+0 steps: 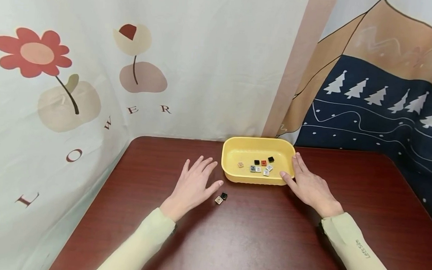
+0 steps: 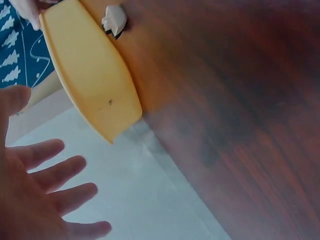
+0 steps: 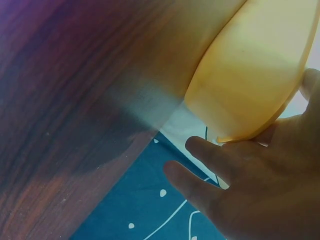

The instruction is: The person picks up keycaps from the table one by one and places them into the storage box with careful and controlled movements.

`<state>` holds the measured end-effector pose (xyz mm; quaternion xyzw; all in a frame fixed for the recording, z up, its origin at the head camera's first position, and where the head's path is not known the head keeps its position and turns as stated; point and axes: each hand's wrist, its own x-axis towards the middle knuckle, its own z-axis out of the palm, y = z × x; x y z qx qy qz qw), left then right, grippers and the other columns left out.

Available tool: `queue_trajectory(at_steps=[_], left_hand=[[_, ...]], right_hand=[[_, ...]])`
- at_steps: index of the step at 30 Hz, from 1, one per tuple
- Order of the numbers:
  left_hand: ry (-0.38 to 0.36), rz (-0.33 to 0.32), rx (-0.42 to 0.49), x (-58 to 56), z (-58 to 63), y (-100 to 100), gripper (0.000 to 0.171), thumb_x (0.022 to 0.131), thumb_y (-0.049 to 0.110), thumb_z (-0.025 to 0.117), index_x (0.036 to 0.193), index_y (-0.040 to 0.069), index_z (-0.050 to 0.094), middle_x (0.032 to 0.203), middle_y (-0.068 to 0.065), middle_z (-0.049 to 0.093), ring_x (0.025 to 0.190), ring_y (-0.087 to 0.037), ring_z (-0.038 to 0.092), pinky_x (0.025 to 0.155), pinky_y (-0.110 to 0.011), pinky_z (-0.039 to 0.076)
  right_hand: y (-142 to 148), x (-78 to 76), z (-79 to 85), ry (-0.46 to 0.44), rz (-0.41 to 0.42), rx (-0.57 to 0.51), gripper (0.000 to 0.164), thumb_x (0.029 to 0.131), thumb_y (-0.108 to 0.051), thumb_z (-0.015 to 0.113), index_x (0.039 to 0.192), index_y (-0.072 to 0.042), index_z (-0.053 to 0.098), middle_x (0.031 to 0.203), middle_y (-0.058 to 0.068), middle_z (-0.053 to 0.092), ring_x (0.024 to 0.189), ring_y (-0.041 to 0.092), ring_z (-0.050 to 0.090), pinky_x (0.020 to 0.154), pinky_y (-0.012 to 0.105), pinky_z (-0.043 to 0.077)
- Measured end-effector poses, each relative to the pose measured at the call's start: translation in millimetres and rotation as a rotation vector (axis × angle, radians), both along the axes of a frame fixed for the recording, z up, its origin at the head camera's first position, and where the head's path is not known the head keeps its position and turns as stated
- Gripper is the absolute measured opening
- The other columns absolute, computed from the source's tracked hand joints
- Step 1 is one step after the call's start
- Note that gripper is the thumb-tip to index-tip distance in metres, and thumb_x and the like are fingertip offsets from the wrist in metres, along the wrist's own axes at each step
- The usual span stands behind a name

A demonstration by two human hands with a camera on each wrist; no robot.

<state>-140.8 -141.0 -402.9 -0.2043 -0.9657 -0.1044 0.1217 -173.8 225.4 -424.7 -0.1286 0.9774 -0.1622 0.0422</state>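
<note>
My right hand [image 1: 312, 189] holds the right end of a yellow plastic tub [image 1: 257, 180], thumb over the rim and fingers along the outer side. In the right wrist view the tub wall [image 3: 245, 75] stands between the thumb and fingers. Inside the tub lie several small square pieces, among them a red one [image 1: 264, 163], a black one [image 1: 271, 159] and a white one [image 1: 266, 173]. My left hand [image 1: 193, 187], fingers spread, hovers left of the tub. Near its thumb, a beige piece [image 1: 218, 200] and a black piece [image 1: 224, 196] lie together on the table.
The dark red-brown wooden table [image 1: 262, 235] carries the tub near its back edge. Behind it hangs a white curtain [image 1: 212, 69] with printed flowers and letters. To the right is a dark blue printed cloth [image 1: 370, 122] with white trees.
</note>
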Motion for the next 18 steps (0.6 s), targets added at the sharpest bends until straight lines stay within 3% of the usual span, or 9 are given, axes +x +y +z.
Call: queue_trajectory(at_steps=[11,18], left_hand=[[-0.139,0.024,-0.139,16.0,-13.7,1,0.084,0.095,0.072,0.054,0.150,0.009,0.055,0.156,-0.013,0.049,0.148,-0.041,0.038,0.117,-0.072,0.016],[-0.109,-0.006,-0.225,21.5,-23.8,4,0.083,0.090,0.071,0.062,0.145,0.009,0.060,0.153,-0.018,0.050,0.140,-0.041,0.047,0.113,-0.069,0.030]], right_hand=[[0,-0.2,0.8,-0.003,0.002,0.004,0.094,0.106,-0.068,0.026,0.163,0.005,0.009,0.171,0.024,0.003,0.146,0.049,0.034,0.103,0.064,0.044],[-1,0.8,1.8,-0.009,0.001,0.002,0.095,0.105,-0.068,0.026,0.163,0.005,0.008,0.171,0.023,0.003,0.146,0.049,0.034,0.103,0.064,0.044]])
